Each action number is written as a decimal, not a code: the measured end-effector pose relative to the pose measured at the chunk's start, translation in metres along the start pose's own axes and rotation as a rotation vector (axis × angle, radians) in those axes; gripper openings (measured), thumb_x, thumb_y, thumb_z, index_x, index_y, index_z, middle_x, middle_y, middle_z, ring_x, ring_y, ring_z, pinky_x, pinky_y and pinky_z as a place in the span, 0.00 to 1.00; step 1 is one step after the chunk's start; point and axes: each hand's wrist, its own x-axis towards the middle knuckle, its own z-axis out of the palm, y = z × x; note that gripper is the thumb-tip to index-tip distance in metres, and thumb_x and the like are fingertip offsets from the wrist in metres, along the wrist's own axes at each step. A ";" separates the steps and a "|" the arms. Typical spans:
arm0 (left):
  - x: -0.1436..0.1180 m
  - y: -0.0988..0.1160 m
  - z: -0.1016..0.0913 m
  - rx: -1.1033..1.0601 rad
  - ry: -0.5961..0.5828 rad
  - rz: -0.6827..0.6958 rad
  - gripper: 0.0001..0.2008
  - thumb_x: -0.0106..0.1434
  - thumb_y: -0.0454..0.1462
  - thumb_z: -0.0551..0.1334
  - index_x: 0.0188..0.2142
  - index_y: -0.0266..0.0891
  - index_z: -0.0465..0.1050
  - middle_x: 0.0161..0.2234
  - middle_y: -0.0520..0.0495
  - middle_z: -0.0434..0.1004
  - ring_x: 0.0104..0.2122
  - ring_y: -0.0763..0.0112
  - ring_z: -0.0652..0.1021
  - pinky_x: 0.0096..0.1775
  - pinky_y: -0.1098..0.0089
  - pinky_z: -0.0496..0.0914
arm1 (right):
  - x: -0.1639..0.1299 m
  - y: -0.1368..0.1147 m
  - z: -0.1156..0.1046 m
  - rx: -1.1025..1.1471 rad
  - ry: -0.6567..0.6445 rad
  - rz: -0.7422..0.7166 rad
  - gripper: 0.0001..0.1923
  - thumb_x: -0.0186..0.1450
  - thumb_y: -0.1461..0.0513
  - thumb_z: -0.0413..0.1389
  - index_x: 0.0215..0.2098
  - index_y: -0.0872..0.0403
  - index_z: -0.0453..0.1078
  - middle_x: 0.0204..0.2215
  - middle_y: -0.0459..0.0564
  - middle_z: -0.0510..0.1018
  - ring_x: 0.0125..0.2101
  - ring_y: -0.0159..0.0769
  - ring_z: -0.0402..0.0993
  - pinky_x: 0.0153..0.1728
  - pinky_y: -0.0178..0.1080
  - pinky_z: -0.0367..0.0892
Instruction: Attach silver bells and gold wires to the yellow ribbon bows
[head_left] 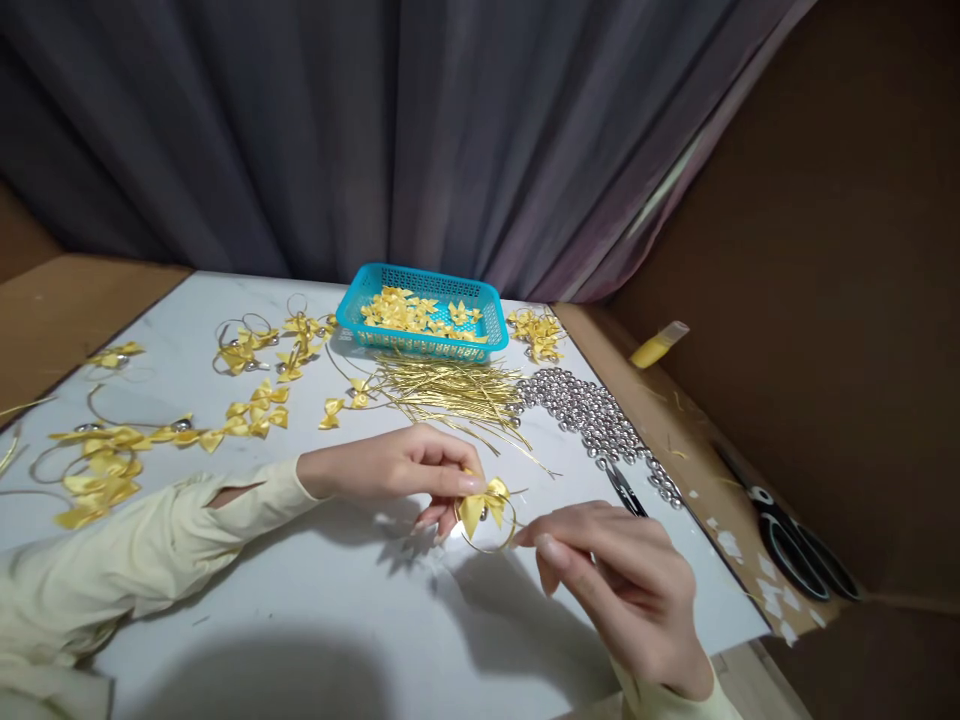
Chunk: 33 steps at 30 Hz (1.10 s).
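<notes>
A yellow satin ribbon bow point(474, 510) is pinched between the thumb and fingers of my left hand point(431, 470), above the white table. A thin gold cord loop point(491, 551) hangs from the bow, and a small silver bead shows at its middle. My right hand point(615, 575) is closed at the right side of this loop, its fingertips on the gold cord; the exact grip is partly hidden. Just beyond the right hand lie small black-handled tweezers or snips point(626, 490), their kind unclear.
Behind my hands lie a bundle of gold cords point(457, 390) and a blue basket point(424, 348) of yellow bows. Silver beads point(581, 415) spread at the right. Looped bows point(101, 480) lie left. Scissors point(799, 550) and a yellow tube point(658, 346) are along the right side.
</notes>
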 end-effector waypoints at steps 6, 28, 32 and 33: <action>0.001 0.001 0.000 -0.034 -0.035 0.019 0.09 0.65 0.35 0.53 0.29 0.34 0.67 0.20 0.52 0.72 0.16 0.81 0.68 0.21 0.78 0.62 | -0.005 0.004 0.000 -0.268 -0.024 -0.167 0.17 0.59 0.73 0.49 0.44 0.57 0.68 0.19 0.46 0.73 0.19 0.31 0.68 0.21 0.36 0.63; 0.003 -0.006 -0.002 0.027 -0.043 -0.070 0.11 0.65 0.37 0.54 0.27 0.35 0.66 0.19 0.53 0.71 0.17 0.81 0.67 0.23 0.79 0.62 | 0.005 0.006 -0.003 -0.471 0.291 -0.182 0.16 0.59 0.71 0.53 0.44 0.52 0.72 0.23 0.46 0.78 0.20 0.32 0.72 0.21 0.35 0.65; 0.002 -0.010 -0.003 0.043 -0.073 -0.092 0.11 0.65 0.37 0.54 0.28 0.35 0.66 0.19 0.53 0.71 0.16 0.81 0.67 0.22 0.79 0.62 | 0.018 0.003 -0.009 -0.311 0.340 0.077 0.09 0.62 0.68 0.53 0.36 0.52 0.73 0.26 0.48 0.78 0.18 0.29 0.66 0.19 0.34 0.63; 0.002 -0.010 -0.003 0.051 -0.075 -0.092 0.10 0.65 0.37 0.54 0.28 0.35 0.66 0.19 0.53 0.71 0.16 0.81 0.67 0.22 0.79 0.61 | 0.020 0.002 -0.011 -0.242 0.400 0.158 0.07 0.63 0.66 0.53 0.34 0.53 0.73 0.26 0.48 0.77 0.17 0.28 0.64 0.18 0.34 0.61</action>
